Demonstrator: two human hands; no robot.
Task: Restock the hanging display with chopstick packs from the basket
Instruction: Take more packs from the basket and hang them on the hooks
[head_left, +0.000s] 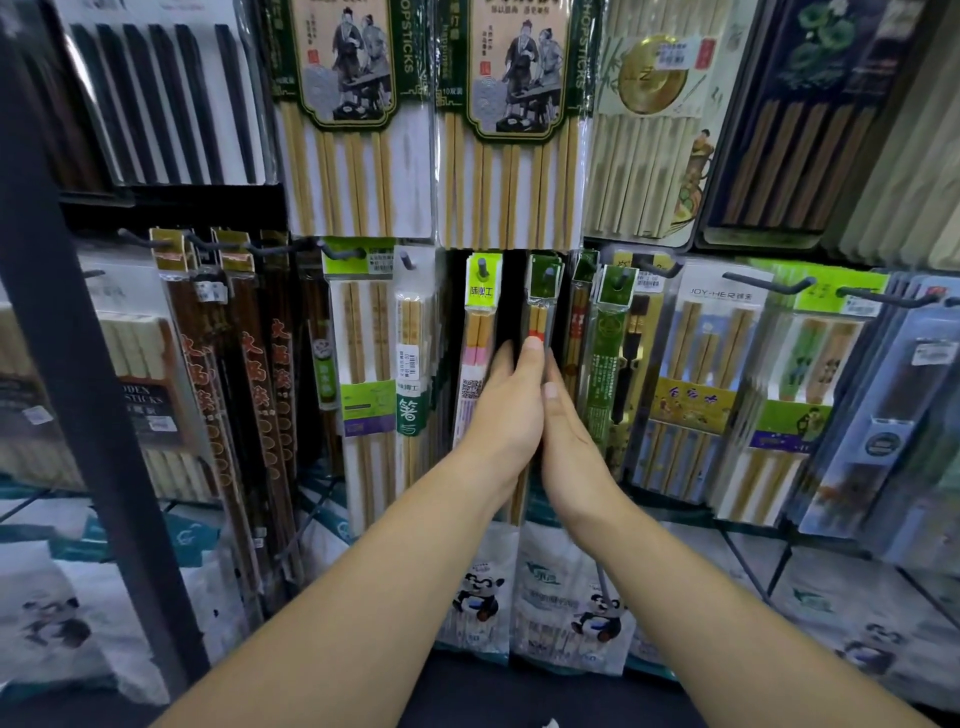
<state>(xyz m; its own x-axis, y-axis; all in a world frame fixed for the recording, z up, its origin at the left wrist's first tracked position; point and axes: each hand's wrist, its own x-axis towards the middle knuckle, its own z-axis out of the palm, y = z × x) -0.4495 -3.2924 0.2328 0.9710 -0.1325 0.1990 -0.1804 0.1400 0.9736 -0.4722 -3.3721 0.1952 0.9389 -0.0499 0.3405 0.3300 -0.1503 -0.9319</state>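
While our left hand (506, 410) and right hand (571, 441) meet, each grip pinches the narrow green-topped chopstick pack (540, 314) hanging on its hook (546, 274).

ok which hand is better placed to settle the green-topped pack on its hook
Left, probably: the left hand holds the pack higher, closer to the hook; the right hand grips lower down.
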